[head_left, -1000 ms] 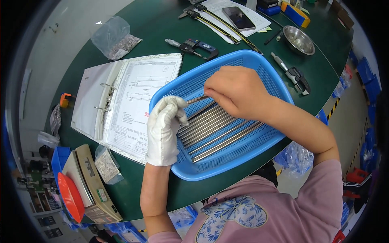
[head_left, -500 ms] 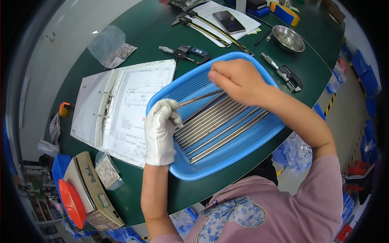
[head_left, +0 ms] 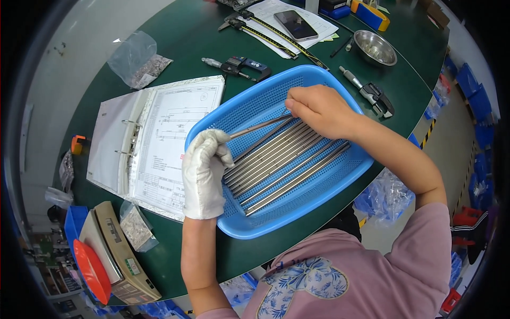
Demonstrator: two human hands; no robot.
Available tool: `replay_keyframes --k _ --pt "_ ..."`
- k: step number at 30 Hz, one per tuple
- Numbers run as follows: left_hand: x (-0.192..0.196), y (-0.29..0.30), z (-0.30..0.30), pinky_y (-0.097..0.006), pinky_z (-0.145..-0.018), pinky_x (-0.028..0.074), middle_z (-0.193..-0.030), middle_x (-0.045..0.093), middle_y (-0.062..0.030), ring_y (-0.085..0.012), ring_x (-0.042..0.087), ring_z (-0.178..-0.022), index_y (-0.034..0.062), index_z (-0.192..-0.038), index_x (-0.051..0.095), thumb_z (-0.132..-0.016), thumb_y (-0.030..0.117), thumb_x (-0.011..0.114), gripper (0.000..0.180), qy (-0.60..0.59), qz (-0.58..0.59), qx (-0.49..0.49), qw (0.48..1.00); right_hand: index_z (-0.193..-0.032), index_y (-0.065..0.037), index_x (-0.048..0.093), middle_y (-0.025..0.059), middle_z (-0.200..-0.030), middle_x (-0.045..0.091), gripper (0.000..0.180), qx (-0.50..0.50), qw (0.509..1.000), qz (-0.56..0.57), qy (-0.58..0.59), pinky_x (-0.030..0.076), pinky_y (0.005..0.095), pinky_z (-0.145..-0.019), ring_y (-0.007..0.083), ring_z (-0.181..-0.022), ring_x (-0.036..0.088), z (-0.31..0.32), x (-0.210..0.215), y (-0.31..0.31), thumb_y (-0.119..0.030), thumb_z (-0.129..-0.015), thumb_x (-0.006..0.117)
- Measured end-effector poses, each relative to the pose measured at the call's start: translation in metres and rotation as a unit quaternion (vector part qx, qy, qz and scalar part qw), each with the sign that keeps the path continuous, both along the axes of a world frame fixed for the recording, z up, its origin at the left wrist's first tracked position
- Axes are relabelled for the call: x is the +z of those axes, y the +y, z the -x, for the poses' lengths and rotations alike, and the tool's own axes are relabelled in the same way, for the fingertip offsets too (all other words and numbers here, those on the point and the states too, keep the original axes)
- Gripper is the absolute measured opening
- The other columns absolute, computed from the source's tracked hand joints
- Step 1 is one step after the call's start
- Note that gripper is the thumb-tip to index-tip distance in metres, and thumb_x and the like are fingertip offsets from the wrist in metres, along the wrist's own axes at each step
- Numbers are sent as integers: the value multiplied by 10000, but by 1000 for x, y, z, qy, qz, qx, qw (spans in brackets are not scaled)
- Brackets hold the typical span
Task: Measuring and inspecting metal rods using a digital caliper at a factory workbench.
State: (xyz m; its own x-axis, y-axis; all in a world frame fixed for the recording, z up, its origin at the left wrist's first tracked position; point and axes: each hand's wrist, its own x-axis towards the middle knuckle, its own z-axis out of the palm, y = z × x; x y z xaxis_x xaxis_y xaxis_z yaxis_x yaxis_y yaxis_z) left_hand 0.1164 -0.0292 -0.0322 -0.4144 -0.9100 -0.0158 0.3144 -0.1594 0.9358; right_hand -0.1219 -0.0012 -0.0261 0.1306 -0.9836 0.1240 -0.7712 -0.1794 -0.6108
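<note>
A blue perforated plastic basket holds several slim metal rods lying side by side at a slant. My left hand, in a white glove, is closed on the left end of one metal rod, raised at an angle above the others. My right hand, bare, is closed with thumb and fingertips pinched together at the rod's other end. Whatever sits in that pinch is hidden by the fingers.
Left of the basket lies an open ring binder with drawings. Micrometers, calipers, a phone and a metal bowl rest beyond it. A scale stands at the near left.
My right hand has come down a little and closer to the raised rod's right end. My left hand keeps its hold. The whole view has shifted slightly.
</note>
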Motion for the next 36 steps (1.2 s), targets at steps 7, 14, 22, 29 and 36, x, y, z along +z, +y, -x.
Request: replay_keyframes --k 7,14,22,29,36 --pt "5 3 2 -229 -618 386 -686 473 -25 -107 444 -641 -3 -874 556 -884 219 478 235 -20 8 -2 1000 -731 -47 509 139 -670 545 267 4 997 48 60 406 452 -622 336 -690 540 -5 -2 1 -259 -871 426" --pt "4 3 0 -230 -618 388 -676 473 -26 -107 448 -636 0 -868 559 -886 210 472 228 -19 5 1 1000 -724 -47 512 136 -659 541 252 -29 999 13 -16 400 403 -585 312 -645 537 -7 -5 2 -236 -874 437" --pt "5 2 -1 -219 -623 394 -701 503 -29 -105 463 -642 -13 -876 580 -875 189 499 218 -41 26 -12 999 -683 -47 524 31 -570 486 279 -71 992 -7 -106 372 290 -507 128 -528 476 5 -5 -6 -242 -870 455" --pt "9 -2 7 -302 -631 458 -701 577 -88 -220 567 -660 47 -903 662 -789 126 598 153 -477 392 -18 786 -676 -27 567 54 -619 568 290 -150 944 130 -264 396 305 -554 157 -574 514 17 -5 -10 -253 -834 479" --pt "-4 -7 21 -376 -604 490 -730 587 -126 -287 592 -655 54 -674 619 -776 236 582 212 -665 485 -92 560 -636 -31 564 42 -539 526 278 -149 930 132 -309 378 301 -518 140 -516 483 16 -8 -10 -233 -817 502"
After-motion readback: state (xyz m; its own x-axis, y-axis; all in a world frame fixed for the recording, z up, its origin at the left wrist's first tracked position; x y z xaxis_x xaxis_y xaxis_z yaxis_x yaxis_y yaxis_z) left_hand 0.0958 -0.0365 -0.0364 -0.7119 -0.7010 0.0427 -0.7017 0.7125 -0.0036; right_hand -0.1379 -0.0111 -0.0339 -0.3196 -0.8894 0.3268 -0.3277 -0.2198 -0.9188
